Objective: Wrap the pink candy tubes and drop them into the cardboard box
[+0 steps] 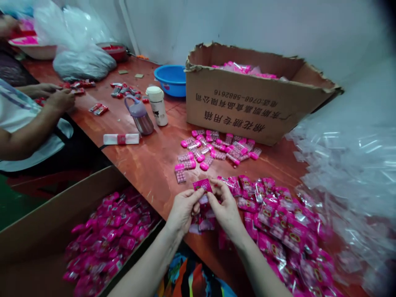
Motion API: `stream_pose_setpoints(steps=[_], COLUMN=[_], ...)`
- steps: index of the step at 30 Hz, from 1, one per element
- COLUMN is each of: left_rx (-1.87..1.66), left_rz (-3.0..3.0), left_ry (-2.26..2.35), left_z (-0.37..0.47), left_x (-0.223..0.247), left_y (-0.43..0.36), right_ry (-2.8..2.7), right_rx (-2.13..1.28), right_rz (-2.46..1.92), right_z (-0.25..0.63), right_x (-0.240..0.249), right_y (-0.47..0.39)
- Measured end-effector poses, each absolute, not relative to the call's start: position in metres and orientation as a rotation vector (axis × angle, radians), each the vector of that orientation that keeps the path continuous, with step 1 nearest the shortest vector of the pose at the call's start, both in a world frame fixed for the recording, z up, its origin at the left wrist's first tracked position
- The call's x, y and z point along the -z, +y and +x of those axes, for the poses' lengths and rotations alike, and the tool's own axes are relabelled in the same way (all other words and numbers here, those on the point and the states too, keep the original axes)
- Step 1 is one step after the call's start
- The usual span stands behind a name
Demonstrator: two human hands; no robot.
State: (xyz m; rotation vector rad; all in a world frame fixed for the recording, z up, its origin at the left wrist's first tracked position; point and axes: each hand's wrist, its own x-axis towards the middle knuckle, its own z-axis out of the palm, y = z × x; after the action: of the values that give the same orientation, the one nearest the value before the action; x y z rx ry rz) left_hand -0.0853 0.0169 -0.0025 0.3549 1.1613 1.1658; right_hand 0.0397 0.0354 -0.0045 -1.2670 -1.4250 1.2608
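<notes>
Between my two hands is a small pink printed packet [202,185], held near the table's front edge. My left hand [185,207] pinches it from the left, thumb on its face. My right hand [225,204] grips its right side with thumb and fingers. Just below the hands, more pink packets [206,222] lie partly hidden. Beyond them is a loose group of small clear containers with pink caps and pale pink balls inside [216,150]. To the right of my right hand spreads a large heap of pink packets [281,222].
A cardboard box [244,103] of pink goods stands at the back. Clear plastic bags [355,181] pile at the right. An open carton of pink packets [117,235] sits below the left edge. A blue basin [171,78], a flask [140,117] and a co-worker's hands [58,99] are farther left.
</notes>
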Motion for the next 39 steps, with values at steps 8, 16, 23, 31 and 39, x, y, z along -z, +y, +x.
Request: stream_pose_setpoints(steps=[8, 16, 23, 31, 39], left_rx=[-1.179, -1.193, -1.268, -1.33, -1.269], left_rz=[0.277, 0.234, 0.035, -0.164, -0.079], left_ry=[1.16, 1.154, 1.115, 1.065, 1.044], left_z=[-0.078, -0.102, -0.103, -0.09, -0.069], left_x=[0.011, 0.01, 0.007, -0.001, -0.011], left_y=[0.049, 0.054, 0.06, 0.068, 0.056], right_ry=[-1.776, -2.255, -2.771, -2.137, -1.33], right_rx=[-0.878, -0.48, -0.125, -0.604, -1.3], right_rz=[-1.308, -1.418, -1.46, -1.583, -1.32], right_z=[0.037, 0.047, 0.039, 0.063, 0.076], right_x=[0.014, 0.009, 0.011, -0.006, 0.007], right_y=[0.062, 0.141, 0.17, 0.13, 0.041])
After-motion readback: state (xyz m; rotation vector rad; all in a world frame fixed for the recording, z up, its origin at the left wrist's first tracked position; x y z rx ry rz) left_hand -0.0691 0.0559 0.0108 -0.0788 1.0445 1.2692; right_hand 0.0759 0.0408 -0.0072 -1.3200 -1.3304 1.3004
